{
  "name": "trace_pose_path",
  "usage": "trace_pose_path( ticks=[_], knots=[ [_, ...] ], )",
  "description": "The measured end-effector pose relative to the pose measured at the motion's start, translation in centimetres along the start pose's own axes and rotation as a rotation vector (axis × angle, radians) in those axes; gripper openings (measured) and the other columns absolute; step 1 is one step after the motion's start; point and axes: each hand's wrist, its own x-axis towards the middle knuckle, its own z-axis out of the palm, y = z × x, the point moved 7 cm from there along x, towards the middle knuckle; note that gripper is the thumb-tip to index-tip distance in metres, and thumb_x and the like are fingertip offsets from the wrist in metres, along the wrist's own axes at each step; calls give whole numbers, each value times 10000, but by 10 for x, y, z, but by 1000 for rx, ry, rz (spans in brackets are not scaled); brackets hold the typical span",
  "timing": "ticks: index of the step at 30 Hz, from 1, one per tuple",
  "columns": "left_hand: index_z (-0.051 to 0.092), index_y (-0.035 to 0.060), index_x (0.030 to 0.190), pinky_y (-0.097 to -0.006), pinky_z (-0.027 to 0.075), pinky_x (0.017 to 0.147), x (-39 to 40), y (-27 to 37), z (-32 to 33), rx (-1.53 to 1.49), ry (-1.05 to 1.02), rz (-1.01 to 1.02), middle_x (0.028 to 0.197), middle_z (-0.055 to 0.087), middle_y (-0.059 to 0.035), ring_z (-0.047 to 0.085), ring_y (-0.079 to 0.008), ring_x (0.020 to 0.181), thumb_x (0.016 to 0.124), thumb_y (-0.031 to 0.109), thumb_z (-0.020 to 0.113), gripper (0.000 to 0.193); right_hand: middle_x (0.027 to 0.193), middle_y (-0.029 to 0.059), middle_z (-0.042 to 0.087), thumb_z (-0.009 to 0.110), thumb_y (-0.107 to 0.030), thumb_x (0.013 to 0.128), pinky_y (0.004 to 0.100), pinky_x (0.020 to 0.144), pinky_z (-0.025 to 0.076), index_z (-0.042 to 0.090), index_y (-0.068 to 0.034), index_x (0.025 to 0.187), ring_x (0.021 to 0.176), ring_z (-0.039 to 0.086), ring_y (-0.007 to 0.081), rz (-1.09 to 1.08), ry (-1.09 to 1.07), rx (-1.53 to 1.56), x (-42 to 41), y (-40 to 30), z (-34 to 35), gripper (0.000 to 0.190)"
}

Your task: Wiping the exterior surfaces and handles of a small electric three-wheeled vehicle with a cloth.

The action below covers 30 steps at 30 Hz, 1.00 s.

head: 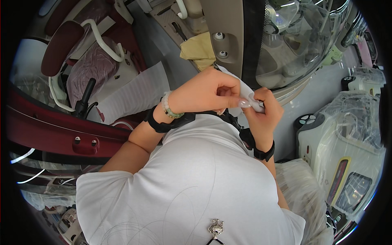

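Observation:
Both of my hands are together in front of my waist, on a thin white sheet (240, 84) that is folded or rolled into a narrow strip. My left hand (205, 90), with a beaded bracelet at the wrist, pinches it between thumb and curled fingers. Against the strip's lower end, my right hand (265, 107) has its thumb and forefinger closed. The sheet's material cannot be told, and its far part is partly hidden behind my left hand. Just beyond it lies a crumpled yellow cloth (199, 50) on the edge of a beige vehicle (226, 27).
At left, an open dark-red vehicle (55, 128) has a plastic-wrapped seat (95, 65), a white tubular armrest (102, 46) and a black lever (87, 95). White foam sheeting (137, 95) drapes over its side. Plastic-wrapped small vehicles (343, 137) stand at right on the grey floor (284, 128).

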Motion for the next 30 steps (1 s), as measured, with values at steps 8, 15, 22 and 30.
trace_pose_path(
  ticks=[8, 15, 22, 30],
  knots=[
    [560, -7, 770, -209, 453, 520, 0, -10, 1, -173, -6, 56, 633, 566, -33, 571, -85, 555, 900, 153, 554, 206, 628, 44, 512, 772, -44, 646, 217, 484, 375, 521, -34, 735, 521, 454, 116, 104, -22, 85, -3, 9, 4, 267],
    [556, -19, 789, -208, 466, 520, 0, -9, 2, -409, 4, 71, 658, 577, -47, 573, -90, 560, 931, 171, 515, 241, 636, 41, 510, 787, -54, 644, 209, 491, 361, 516, -34, 747, 532, 437, 106, 135, 26, 174, -2, 16, 0, 291],
    [571, -30, 807, -202, 465, 510, -1, -10, 4, -343, -78, 63, 714, 599, -70, 576, -92, 559, 898, 102, 535, 164, 636, 43, 517, 789, -49, 636, 212, 493, 365, 519, -28, 745, 535, 443, 109, 138, -2, 188, -4, 14, 2, 292],
    [588, -52, 854, -213, 500, 515, -2, -9, 3, -421, -94, 0, 740, 627, -94, 652, -155, 658, 880, 60, 537, 126, 630, 43, 507, 794, -54, 632, 215, 488, 360, 515, -30, 738, 532, 434, 111, 152, 5, 183, -4, 19, -2, 299]
  ],
)
